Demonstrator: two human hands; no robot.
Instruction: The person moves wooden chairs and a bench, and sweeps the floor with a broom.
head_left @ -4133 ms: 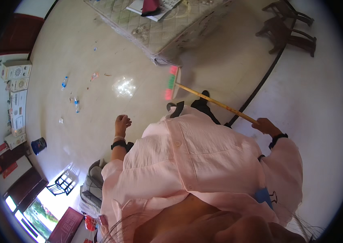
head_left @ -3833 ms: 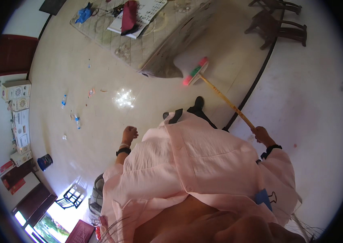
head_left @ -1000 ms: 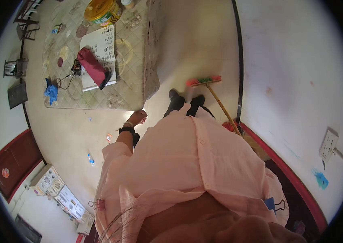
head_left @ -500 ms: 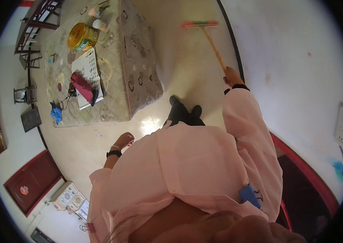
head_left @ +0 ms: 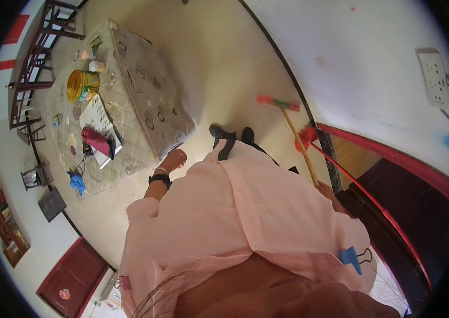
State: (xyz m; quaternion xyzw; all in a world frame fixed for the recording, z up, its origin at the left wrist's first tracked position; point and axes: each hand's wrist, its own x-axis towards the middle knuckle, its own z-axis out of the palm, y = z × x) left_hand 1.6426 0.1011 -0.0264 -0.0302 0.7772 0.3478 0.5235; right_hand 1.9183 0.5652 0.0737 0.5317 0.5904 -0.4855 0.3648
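My right hand (head_left: 329,194), partly hidden by my pink shirt, is closed around the wooden handle (head_left: 301,146) of a push broom. The broom's flat red and green head (head_left: 278,103) is at the far end, over the floor close to the wall. On the other side, my left hand (head_left: 173,160) hangs at the mattress corner with its fingers loosely curled and nothing visible in them. A dark band circles that wrist.
A second broom with a red head (head_left: 306,138) and red handle stands by the doorway at right. On the patterned mattress (head_left: 147,95) lie a yellow bucket (head_left: 79,85), an open notebook (head_left: 97,117), a maroon pouch (head_left: 96,141) and a blue cloth (head_left: 77,182). Dark chairs line the left wall.
My right hand has drawn back toward my body, bringing the broom nearer. The view has turned and moved, so the second broom and doorway now show at right.
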